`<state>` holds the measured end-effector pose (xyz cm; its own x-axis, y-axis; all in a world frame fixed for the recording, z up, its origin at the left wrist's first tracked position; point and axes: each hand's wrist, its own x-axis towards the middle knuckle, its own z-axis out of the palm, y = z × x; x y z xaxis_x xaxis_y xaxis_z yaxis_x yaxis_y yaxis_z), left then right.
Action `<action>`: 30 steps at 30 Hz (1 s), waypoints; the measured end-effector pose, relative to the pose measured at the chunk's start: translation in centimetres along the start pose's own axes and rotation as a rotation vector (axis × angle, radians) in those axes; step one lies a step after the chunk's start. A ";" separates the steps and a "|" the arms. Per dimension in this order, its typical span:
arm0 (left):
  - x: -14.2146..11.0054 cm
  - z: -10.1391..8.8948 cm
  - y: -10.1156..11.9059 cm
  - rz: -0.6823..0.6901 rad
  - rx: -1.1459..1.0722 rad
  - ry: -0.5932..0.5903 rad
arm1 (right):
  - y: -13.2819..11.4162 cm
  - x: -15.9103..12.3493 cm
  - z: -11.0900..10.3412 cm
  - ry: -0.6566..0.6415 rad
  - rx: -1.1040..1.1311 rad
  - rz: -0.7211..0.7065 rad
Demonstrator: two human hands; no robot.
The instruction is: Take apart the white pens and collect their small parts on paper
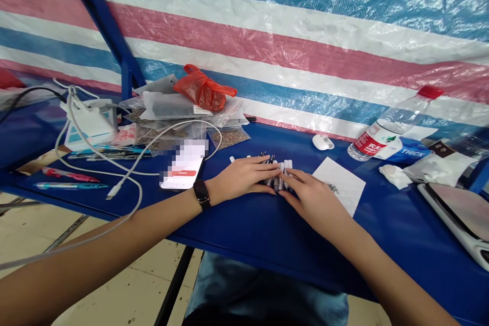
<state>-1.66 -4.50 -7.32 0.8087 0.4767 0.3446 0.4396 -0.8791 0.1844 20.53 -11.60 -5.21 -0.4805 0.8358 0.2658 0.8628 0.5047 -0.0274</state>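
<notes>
A bunch of slim pens [281,172], some with pale barrels and some with dark tips, lies on the blue table between my two hands. From the left side my left hand [246,177] presses on the bunch, its fingers across the pens and its thumb along the near edge. My right hand [311,193] grips the other side, thumb near and fingertips on top. The fingers hide much of the pens. Just right of them lies a white paper sheet [346,183] with small dark bits on it.
Left of my hands lies a lit phone [185,168] beside a white cable [137,163]. Plastic bags [164,107], a red bag [202,89] and pens [71,186] occupy the left. A bottle [385,130], white earbud case [323,142] and scale [454,219] stand rightward.
</notes>
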 end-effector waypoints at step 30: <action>-5.3 -6.3 9.8 -0.417 0.136 0.267 | 8.0 1.1 -3.1 0.314 0.318 0.158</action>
